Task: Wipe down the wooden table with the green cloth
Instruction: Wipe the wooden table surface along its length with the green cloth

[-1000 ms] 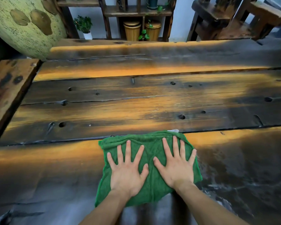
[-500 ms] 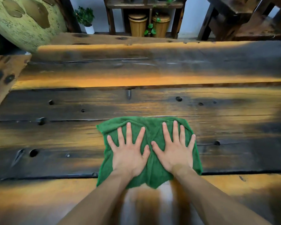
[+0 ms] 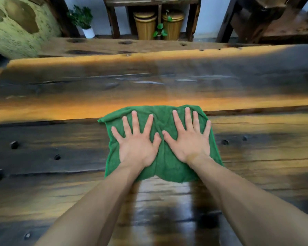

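Observation:
The green cloth [image 3: 164,167] lies spread flat on the dark plank table [image 3: 60,142], near the middle and reaching a bright orange plank seam. My left hand [image 3: 137,146] presses flat on the cloth's left half with fingers fanned apart. My right hand [image 3: 190,141] presses flat on the right half the same way, thumbs almost touching. Neither hand grips the fabric. Behind the cloth, toward me, a glossy wet streak shows on the wood between my forearms.
The table has knot holes and cracks on both sides of the cloth. Beyond its far edge lie a lower wooden bench [image 3: 114,47], a big speckled green vessel [image 3: 16,27], a small potted plant [image 3: 85,23], a shelf with two bamboo canisters [image 3: 145,23] and a dark chair [image 3: 256,18].
Both hands have pushed the cloth away from me across the planks, from the near board to the orange seam. A wet streak trails behind it.

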The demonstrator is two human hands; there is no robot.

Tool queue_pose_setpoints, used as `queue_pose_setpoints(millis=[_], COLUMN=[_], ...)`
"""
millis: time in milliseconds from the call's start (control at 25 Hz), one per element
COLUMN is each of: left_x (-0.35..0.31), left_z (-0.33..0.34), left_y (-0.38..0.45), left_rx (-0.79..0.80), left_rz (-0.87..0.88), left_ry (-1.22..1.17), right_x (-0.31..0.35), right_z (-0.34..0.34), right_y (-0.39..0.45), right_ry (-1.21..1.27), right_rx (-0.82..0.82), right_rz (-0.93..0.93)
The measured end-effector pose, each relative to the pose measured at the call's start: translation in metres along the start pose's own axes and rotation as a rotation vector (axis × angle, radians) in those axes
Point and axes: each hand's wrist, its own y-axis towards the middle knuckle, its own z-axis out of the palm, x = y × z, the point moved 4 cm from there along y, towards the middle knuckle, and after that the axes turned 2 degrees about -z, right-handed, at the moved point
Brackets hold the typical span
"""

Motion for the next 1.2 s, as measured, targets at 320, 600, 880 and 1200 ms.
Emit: queue_pose_setpoints(millis=[320, 600, 880, 1200], left_x=[-0.021, -0.039, -0.056, -0.071], left_z=[-0.016, -0.028, -0.038, -0.044], left_y=[0.111, 0.204, 0.283, 0.329], left_rx=[0.023, 0.012, -0.011, 0.027], left_rz=[-0.025, -0.047, -0.057, -0.075], left_ry=[-0.036, -0.043, -0.035, -0.047], right_x=[-0.01, -0.021, -0.031, -0.046], right_z=[-0.02, -0.032, -0.045, -0.054], right_y=[0.117, 0.212, 0.292, 0.341], right_ry=[0.003, -0.015, -0.019, -0.02], right_rx=[-0.002, -0.021, -0.034, -0.022], right_rz=[-0.016, -0.03, -0.023, -0.039])
